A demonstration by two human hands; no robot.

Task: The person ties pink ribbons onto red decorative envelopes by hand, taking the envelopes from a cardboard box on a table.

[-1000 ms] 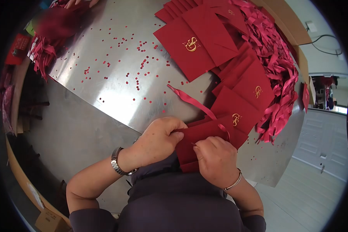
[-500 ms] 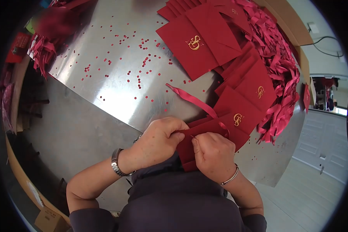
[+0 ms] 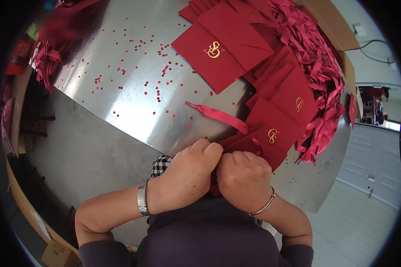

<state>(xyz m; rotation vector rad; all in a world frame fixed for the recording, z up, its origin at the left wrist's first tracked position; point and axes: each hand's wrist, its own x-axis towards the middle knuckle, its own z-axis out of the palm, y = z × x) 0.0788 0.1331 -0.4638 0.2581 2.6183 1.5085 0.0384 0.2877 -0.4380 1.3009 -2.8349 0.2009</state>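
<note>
Close together at the near edge of the steel tabletop (image 3: 120,111), both hands work one red envelope (image 3: 249,149). Left hand (image 3: 185,175) and right hand (image 3: 244,178) touch knuckle to knuckle, fingers curled tight and pinching the envelope's near edge, which they mostly hide. One red ribbon (image 3: 216,115) runs from that envelope out across the metal. Four gold monograms show on the overlapping red envelopes (image 3: 236,49) fanned behind; the full count is unclear. A heap of ribbons (image 3: 318,71) lies along the right side, another bunch (image 3: 47,62) far left. Many small red punched dots (image 3: 158,91) scatter over the bare steel.
</note>
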